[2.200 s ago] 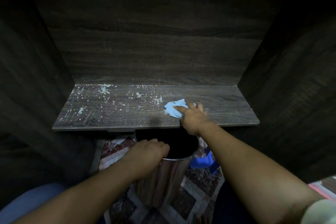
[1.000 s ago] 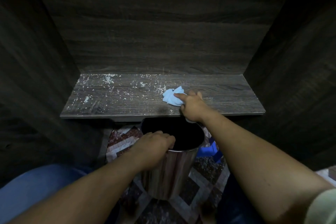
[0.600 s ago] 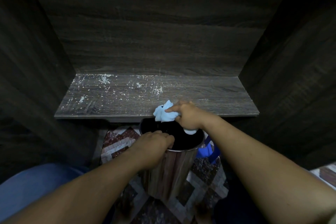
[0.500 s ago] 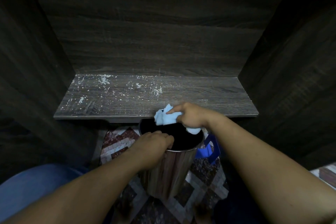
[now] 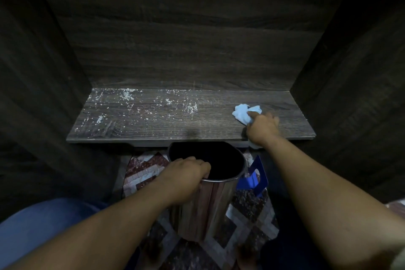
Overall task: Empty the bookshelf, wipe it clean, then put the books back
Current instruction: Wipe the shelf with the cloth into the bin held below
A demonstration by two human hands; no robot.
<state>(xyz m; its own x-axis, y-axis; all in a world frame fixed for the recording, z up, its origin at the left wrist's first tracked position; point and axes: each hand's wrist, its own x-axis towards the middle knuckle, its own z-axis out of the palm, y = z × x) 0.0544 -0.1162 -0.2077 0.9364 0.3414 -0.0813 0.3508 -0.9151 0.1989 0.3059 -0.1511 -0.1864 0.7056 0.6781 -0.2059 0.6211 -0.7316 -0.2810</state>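
A dark wooden shelf board (image 5: 214,125) lies before me with no books on it. White crumbs (image 5: 153,105) speckle its left and middle parts. My right hand (image 5: 262,130) holds a crumpled light blue cloth (image 5: 244,113) against the board near its right end. Just below the shelf's front edge, a metal bin (image 5: 203,199) with a dark open mouth stands tilted. My left hand (image 5: 186,178) grips its near rim.
Dark wooden side walls (image 5: 350,94) and a back panel (image 5: 186,39) enclose the shelf. A blue object with a handle hole (image 5: 254,178) sits right of the bin. Patterned tile floor (image 5: 144,171) shows below, and blue fabric (image 5: 43,223) lies at the lower left.
My right hand has carried the cloth from over the bin's mouth at the shelf's front edge out to the right end of the board. My left hand still holds the bin.
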